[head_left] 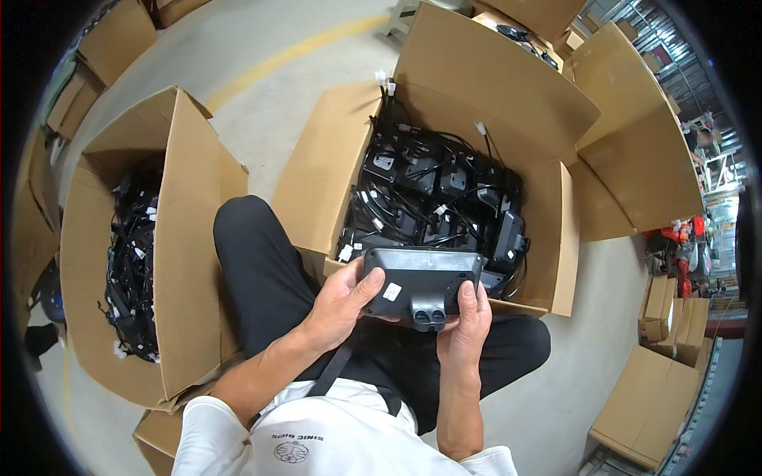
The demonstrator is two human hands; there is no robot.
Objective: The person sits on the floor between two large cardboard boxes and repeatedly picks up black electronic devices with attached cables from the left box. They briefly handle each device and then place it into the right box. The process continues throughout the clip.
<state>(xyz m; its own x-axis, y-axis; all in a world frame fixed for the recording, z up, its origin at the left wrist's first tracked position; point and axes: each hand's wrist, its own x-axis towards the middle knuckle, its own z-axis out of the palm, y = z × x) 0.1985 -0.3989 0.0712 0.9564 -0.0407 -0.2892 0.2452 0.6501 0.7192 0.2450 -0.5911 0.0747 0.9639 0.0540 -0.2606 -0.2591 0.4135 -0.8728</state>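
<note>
Between my two hands I hold a black plastic housing (417,284), a flat rectangular shape with a white label and a short stub bearing two round holes at its lower edge. My left hand (346,300) grips its left end, thumb on the upper face. At the right end my right hand (467,311) is closed on it, thumb pressed to the face. The fingers underneath are mostly hidden. Just beyond the housing stands an open cardboard box (562,238), filled with several similar black units (429,170) with cables and white connectors.
To my left stands another open cardboard box (190,262) holding tangled black cables (135,262). More cardboard boxes (647,404) lie at the right. A yellow line (302,54) crosses the grey floor. My bent legs (262,270) flank the near side of the filled box.
</note>
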